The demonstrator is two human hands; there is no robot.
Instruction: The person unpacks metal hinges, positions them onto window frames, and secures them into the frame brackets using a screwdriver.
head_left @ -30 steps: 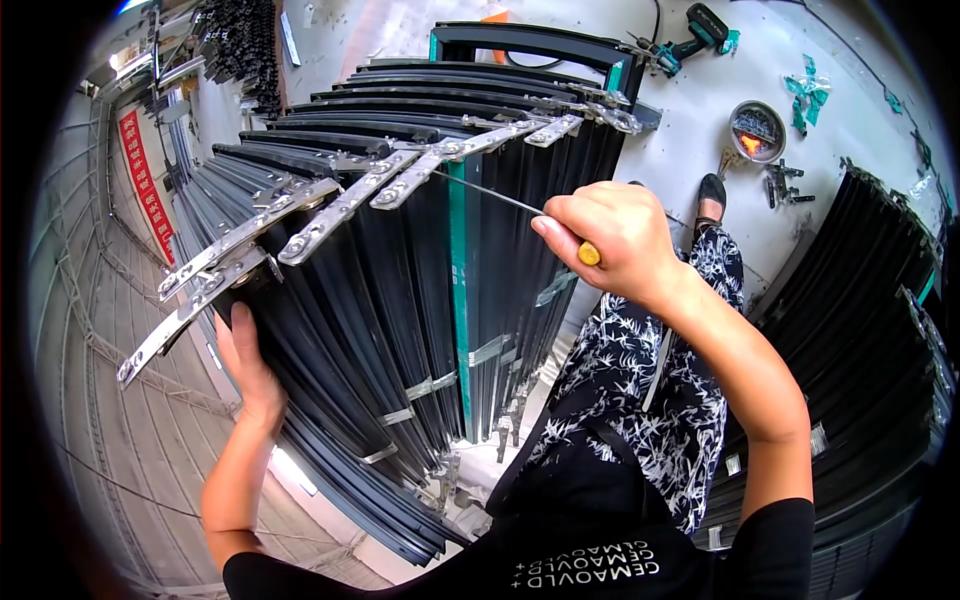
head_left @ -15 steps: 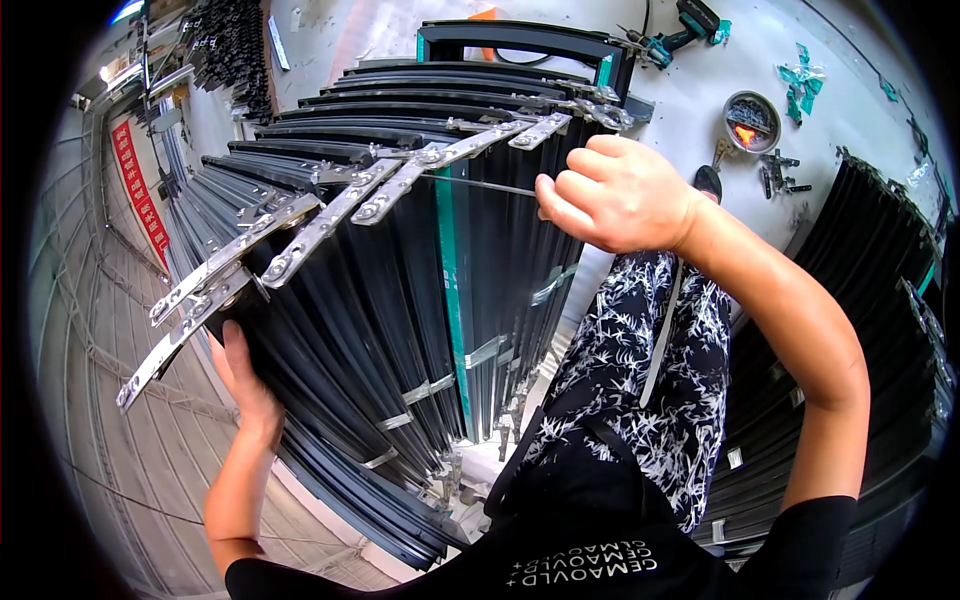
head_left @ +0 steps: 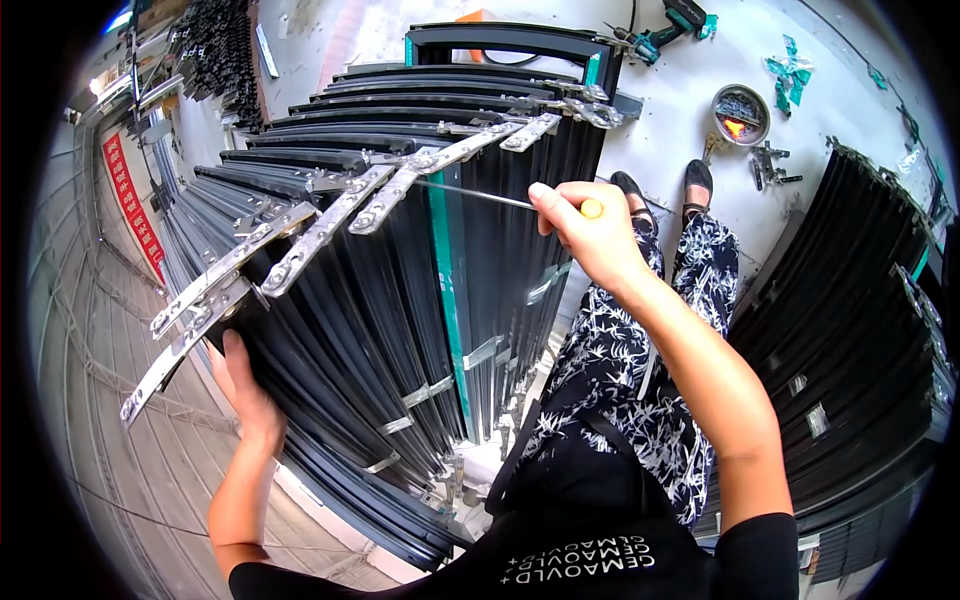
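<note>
My right hand [head_left: 590, 235] is closed around the yellow handle of a screwdriver [head_left: 485, 195], whose thin shaft points left. The shaft's tip reaches a metal hinge arm [head_left: 385, 200] on top of a row of dark frames [head_left: 340, 300]; whether it sits in a screw I cannot tell. Other silvery hinge arms [head_left: 235, 260] with screws and rivets stick out across the tops. My left hand [head_left: 245, 390] holds the outer side of the nearest left frame [head_left: 270, 370], thumb against it, its other fingers hidden behind. Teal tape [head_left: 447, 290] runs down one frame.
On the pale floor lie a cordless drill [head_left: 665, 30], a round pan of small parts [head_left: 741, 115], dark metal pieces [head_left: 775, 165] and crumpled teal tape [head_left: 790, 75]. Another stack of dark frames [head_left: 850, 300] stands on the right. Dark profiles [head_left: 215, 55] are piled at far left.
My right hand has turned over, thumb now on top and the yellow handle end showing. My right elbow has come inward. The left hand keeps its hold.
</note>
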